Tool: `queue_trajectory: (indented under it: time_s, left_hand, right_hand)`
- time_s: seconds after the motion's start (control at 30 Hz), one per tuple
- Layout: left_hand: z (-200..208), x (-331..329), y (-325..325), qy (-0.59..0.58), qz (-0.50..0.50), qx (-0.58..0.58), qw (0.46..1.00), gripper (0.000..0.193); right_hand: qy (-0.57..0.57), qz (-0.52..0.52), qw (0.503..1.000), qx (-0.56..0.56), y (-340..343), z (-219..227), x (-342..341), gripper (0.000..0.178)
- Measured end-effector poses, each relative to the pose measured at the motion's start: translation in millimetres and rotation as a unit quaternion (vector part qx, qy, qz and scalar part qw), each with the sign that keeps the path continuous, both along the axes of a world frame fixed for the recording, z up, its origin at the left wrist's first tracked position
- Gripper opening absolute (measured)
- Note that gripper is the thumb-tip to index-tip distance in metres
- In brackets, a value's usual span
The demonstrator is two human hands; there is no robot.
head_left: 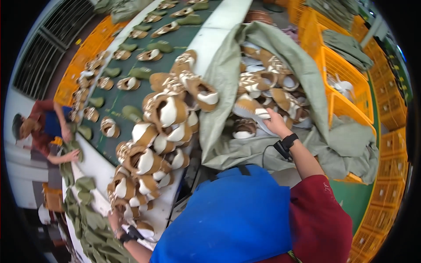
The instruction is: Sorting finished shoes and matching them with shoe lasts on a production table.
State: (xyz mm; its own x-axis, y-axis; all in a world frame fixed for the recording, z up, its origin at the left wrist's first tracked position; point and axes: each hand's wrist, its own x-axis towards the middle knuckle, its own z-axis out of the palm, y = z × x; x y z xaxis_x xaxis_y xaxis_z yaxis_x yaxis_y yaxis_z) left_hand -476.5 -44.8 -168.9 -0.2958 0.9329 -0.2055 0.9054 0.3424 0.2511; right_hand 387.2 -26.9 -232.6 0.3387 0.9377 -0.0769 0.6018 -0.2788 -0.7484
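My right hand reaches into an open grey-green sack and is closed on a brown-and-white shoe. Around it in the sack lie several similar shoes. On the white edge of the table, a tall heap of the same shoes leans beside the sack. My left hand is at the near end of this heap, against the lowest shoes; its fingers are mostly hidden, so a grip cannot be made out.
Spaced shoes and olive-green foot-shaped pieces lie on a green belt. More green pieces are heaped at the near left. A co-worker handles some there. Orange crates line the right side.
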Motion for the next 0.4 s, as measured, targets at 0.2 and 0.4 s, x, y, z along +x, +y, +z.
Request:
queue_trajectory:
  time_s: [0.2, 0.4]
  left_hand:
    - [124.0, 267.4, 40.2, -0.274, -0.031, 0.304, 0.912, 0.038]
    - [159.5, 476.4, 44.7, -0.440, -0.274, 0.004, 0.855, 0.029]
  right_hand:
    - [0.628, -0.064, 0.773, 0.061, -28.3, 76.2, 19.0, 0.045]
    - [0.710, -0.006, 0.696, 0.105, -21.8, 100.7, -7.0, 0.057]
